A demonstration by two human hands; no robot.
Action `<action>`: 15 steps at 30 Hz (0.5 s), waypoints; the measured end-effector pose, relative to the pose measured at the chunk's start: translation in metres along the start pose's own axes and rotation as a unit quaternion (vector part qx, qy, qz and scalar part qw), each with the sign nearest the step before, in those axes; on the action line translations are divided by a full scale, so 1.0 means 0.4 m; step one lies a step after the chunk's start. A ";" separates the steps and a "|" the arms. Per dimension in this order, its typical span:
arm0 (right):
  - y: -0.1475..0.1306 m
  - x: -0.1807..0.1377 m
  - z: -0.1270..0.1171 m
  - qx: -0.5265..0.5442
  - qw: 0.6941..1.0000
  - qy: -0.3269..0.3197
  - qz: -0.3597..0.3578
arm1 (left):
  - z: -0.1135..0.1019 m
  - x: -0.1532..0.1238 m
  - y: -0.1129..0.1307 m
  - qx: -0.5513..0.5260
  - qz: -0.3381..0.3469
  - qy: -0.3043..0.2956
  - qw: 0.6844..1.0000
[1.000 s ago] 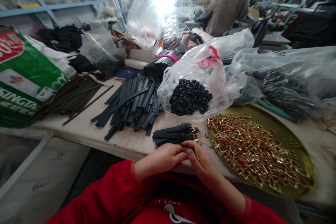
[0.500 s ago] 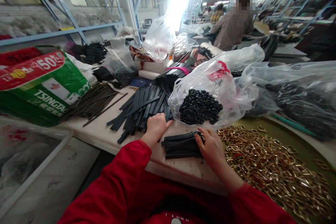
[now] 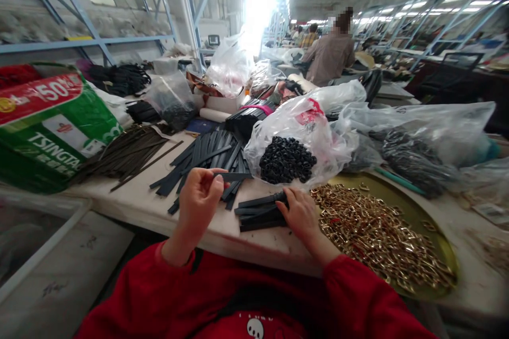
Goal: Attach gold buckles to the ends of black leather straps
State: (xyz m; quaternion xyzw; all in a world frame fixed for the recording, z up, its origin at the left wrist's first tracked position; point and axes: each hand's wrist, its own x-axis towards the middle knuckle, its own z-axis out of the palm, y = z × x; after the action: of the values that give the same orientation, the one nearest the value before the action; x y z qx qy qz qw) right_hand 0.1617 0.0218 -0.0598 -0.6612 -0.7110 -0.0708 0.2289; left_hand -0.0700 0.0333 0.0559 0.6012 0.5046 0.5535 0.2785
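Note:
My left hand (image 3: 201, 196) is closed in a pinch round one end of a flat black strap (image 3: 236, 176), whose other end points right toward the plastic bag. My right hand (image 3: 300, 214) lies at the right end of a small stack of black straps (image 3: 258, 218) near the table's front edge. Its fingers are bent over the end of the top strap, and the fingertips are partly hidden. Behind the left hand a larger pile of black straps (image 3: 210, 151) is spread out. Small black loops (image 3: 287, 160) fill the open mouth of a clear plastic bag (image 3: 334, 140).
Right of my right hand, a gold-coloured round tray (image 3: 447, 270) holds many metal buckles (image 3: 382, 233). Dark brown strips (image 3: 123, 153) lie at the left beside a green and red bag (image 3: 59, 132). Stuffed plastic bags (image 3: 417, 153) stand behind the tray. A person (image 3: 330, 55) is farther back.
My left hand has risen off the large strap pile and come left and nearer, with a black strap in it. My right hand stays at the small stack. The view has shifted a little.

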 end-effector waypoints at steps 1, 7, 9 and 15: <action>-0.002 0.011 0.004 0.003 1.000 -0.001 0.006 | -0.011 -0.006 0.020 -0.050 -0.014 0.022 0.998; -0.008 0.044 -0.029 0.089 0.996 0.016 0.027 | -0.027 -0.011 0.022 -0.272 -0.210 0.026 0.939; -0.014 0.028 -0.065 0.169 0.984 0.043 0.042 | -0.021 -0.020 -0.004 -0.309 -0.252 0.022 0.917; -0.044 -0.030 -0.154 0.516 0.820 -0.133 0.210 | 0.018 -0.066 -0.060 -0.358 -0.330 0.011 0.874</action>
State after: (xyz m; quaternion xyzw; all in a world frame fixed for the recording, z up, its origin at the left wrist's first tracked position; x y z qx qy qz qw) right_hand 0.1589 -0.0160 -0.0068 -0.5828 -0.5109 0.4448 0.4488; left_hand -0.0672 0.0188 0.0225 0.2530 0.4438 0.5791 0.6354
